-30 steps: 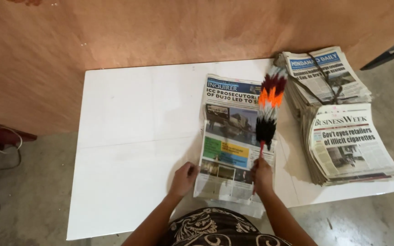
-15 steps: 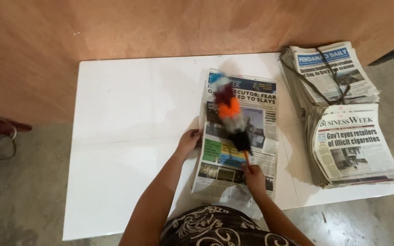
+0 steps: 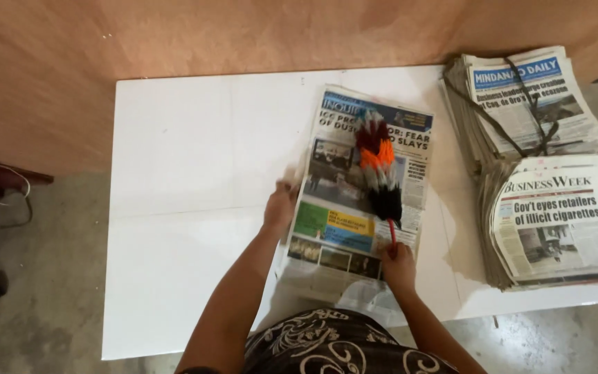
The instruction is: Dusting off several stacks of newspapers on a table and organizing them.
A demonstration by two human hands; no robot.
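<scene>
Newspaper (image 3: pixel 354 201) under left hand (image 3: pixel 279 208); right hand (image 3: pixel 399 266) grips duster (image 3: pixel 380 173).

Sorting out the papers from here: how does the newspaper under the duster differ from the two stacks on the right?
The single newspaper lies flat and loose mid-table; the far stack is thick and tied with dark cord. The near stack is thick too but shows no cord. Only the single newspaper is touched, by the left hand. All lie front page up.

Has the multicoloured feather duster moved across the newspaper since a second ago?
Yes. The multicoloured feather duster swept left from the folded newspaper's right edge, away from the newspaper stacks.
</scene>
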